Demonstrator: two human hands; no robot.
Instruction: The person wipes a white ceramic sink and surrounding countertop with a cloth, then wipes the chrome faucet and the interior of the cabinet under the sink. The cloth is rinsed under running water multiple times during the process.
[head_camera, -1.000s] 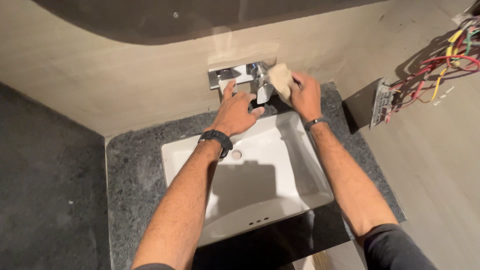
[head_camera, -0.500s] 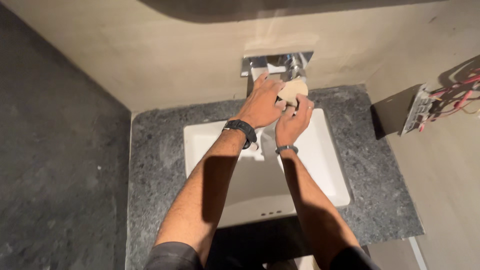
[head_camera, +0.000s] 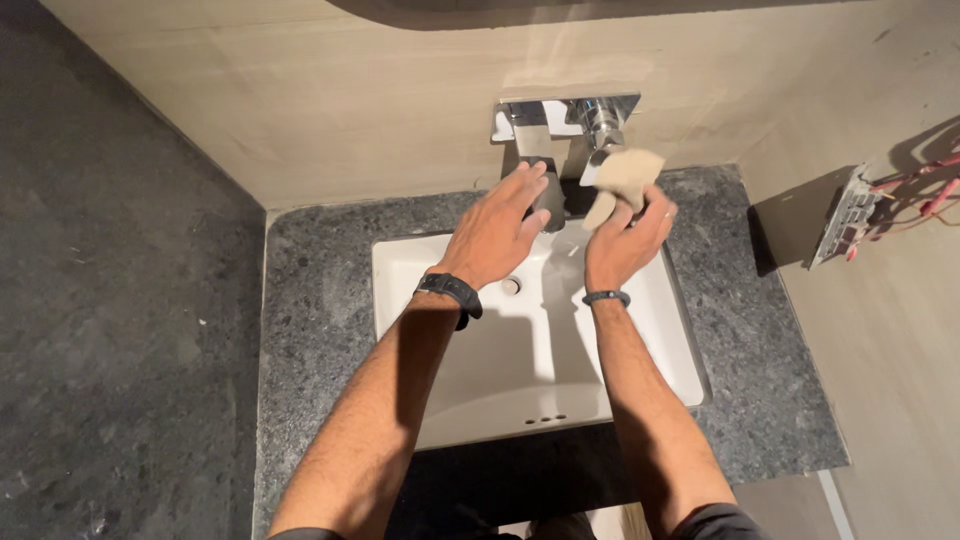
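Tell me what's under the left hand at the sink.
The left hand rests on the chrome tap's spout, hiding most of it; below lie the white basin and its drain. The right hand holds a beige cloth beside it.

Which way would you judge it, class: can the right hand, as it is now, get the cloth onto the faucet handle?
Probably yes. The right hand holds the beige cloth just below the chrome handle, with nothing between them; the left hand is on the spout, aside.

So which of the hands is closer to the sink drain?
Left. The left hand hovers just above the drain, fingers on the tap spout. The right hand is off to the drain's right, holding a cloth at the tap.
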